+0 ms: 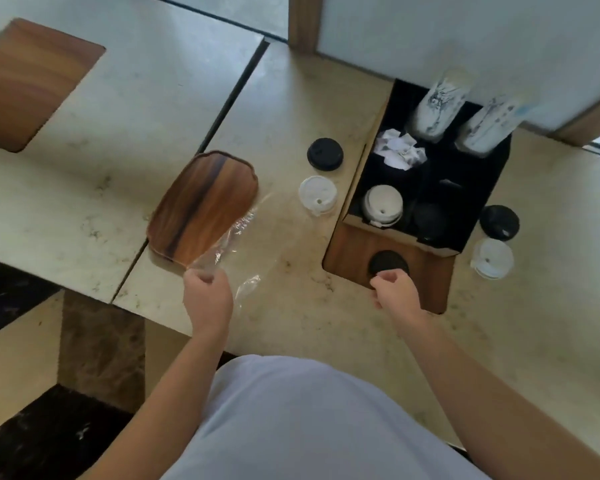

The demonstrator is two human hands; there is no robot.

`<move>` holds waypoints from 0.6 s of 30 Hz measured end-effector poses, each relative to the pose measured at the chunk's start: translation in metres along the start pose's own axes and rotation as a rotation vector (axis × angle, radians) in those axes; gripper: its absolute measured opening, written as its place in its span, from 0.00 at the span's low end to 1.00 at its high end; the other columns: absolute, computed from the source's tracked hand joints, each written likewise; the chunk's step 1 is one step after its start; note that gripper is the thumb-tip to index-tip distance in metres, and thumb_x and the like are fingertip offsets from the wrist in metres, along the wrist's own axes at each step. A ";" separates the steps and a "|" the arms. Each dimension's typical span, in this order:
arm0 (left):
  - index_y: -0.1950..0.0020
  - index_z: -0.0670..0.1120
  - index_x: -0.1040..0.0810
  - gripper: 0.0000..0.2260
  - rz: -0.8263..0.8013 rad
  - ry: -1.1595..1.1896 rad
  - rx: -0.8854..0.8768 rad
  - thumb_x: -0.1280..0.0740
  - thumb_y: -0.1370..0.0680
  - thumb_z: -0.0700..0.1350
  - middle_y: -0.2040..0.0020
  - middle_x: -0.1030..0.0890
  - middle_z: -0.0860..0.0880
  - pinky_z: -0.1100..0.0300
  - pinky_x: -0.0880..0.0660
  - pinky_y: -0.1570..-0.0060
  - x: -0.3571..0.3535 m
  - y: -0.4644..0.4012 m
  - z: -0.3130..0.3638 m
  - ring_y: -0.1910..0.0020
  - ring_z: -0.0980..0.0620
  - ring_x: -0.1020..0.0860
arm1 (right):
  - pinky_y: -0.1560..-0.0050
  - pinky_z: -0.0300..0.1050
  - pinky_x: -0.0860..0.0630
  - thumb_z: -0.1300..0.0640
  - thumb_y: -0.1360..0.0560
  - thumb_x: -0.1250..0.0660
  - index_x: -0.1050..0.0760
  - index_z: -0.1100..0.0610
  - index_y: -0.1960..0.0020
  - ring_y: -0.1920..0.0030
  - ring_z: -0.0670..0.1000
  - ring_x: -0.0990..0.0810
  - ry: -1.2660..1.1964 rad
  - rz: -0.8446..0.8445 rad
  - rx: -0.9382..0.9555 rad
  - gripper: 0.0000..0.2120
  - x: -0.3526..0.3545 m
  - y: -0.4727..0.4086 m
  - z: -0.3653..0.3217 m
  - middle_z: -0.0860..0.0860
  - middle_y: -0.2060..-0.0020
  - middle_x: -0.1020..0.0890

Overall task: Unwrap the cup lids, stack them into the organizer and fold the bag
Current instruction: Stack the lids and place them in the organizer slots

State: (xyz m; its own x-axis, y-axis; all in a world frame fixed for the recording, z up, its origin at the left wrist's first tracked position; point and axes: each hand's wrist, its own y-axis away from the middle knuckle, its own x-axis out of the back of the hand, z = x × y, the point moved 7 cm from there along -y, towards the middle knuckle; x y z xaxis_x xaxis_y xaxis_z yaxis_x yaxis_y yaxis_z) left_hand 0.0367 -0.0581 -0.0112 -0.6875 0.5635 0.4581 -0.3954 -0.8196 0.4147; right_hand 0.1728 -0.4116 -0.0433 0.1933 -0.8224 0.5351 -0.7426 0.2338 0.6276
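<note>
The left hand [207, 291] pinches the near end of the clear plastic bag [238, 244] between curled fingers, so the emptied wrapper lies stretched across the bench [291, 323] beside the wooden tray [205, 207], probably held taut and out of the way until it is folded. The right hand [394, 289] has its fingers curled round a black lid [388, 263] over the wooden inset just in front of the organizer [426, 188], apparently about to go into a slot. Inside the organizer a white lid stack [383, 204] sits in the near-left compartment; a dark stack beside it is hard to make out. Loose lids wait on both sides: black [325, 154] and white [317, 195] to the left, black [498, 222] and white [492, 258] to the right, all within reach.
</note>
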 end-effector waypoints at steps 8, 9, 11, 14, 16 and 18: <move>0.58 0.44 0.26 0.09 -0.148 0.219 0.422 0.26 0.25 0.44 0.68 0.27 0.47 0.59 0.30 0.73 -0.015 0.002 -0.053 0.72 0.51 0.28 | 0.54 0.49 0.17 0.57 0.19 0.37 0.25 0.54 0.46 0.54 0.53 0.17 0.039 -0.132 -0.046 0.04 -0.007 0.004 0.018 0.54 0.56 0.18; 0.59 0.44 0.25 0.09 -0.136 0.222 0.439 0.26 0.26 0.44 0.68 0.27 0.47 0.58 0.29 0.71 -0.013 0.004 -0.059 0.71 0.51 0.26 | 0.54 0.49 0.17 0.57 0.19 0.37 0.25 0.54 0.47 0.54 0.53 0.16 0.061 -0.167 -0.029 0.04 -0.015 0.006 0.010 0.54 0.56 0.18; 0.56 0.43 0.24 0.08 -0.127 0.251 0.469 0.26 0.26 0.44 0.66 0.25 0.46 0.57 0.28 0.69 -0.009 0.010 -0.071 0.71 0.50 0.25 | 0.52 0.52 0.17 0.56 0.20 0.37 0.25 0.55 0.47 0.54 0.54 0.16 0.115 -0.243 0.012 0.04 -0.032 0.012 -0.008 0.55 0.55 0.18; 0.54 0.42 0.24 0.06 -0.127 0.321 0.511 0.29 0.26 0.41 0.64 0.25 0.45 0.57 0.27 0.70 -0.005 0.016 -0.087 0.72 0.50 0.24 | 0.52 0.53 0.17 0.56 0.20 0.36 0.24 0.57 0.44 0.56 0.53 0.16 0.170 -0.362 0.074 0.07 -0.065 0.020 -0.038 0.55 0.51 0.18; 0.56 0.41 0.25 0.04 -0.130 0.347 0.524 0.31 0.26 0.38 0.65 0.25 0.45 0.59 0.27 0.73 -0.002 0.019 -0.094 0.73 0.50 0.25 | 0.50 0.53 0.17 0.55 0.20 0.36 0.25 0.57 0.40 0.53 0.53 0.15 0.231 -0.431 0.126 0.10 -0.088 0.025 -0.058 0.53 0.46 0.20; 0.57 0.41 0.26 0.05 -0.119 0.337 0.522 0.31 0.27 0.36 0.64 0.25 0.42 0.59 0.26 0.74 0.003 0.020 -0.099 0.71 0.49 0.24 | 0.45 0.51 0.18 0.56 0.20 0.37 0.27 0.55 0.33 0.46 0.53 0.17 0.353 -0.498 0.257 0.16 -0.111 0.032 -0.079 0.52 0.39 0.21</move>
State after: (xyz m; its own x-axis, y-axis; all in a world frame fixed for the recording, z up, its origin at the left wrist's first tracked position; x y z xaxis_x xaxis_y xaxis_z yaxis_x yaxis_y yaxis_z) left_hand -0.0341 -0.0831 -0.0794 -0.8449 0.5142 0.1475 -0.1901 -0.5464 0.8157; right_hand 0.1777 -0.2719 -0.0378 0.7189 -0.5709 0.3966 -0.6314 -0.2976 0.7161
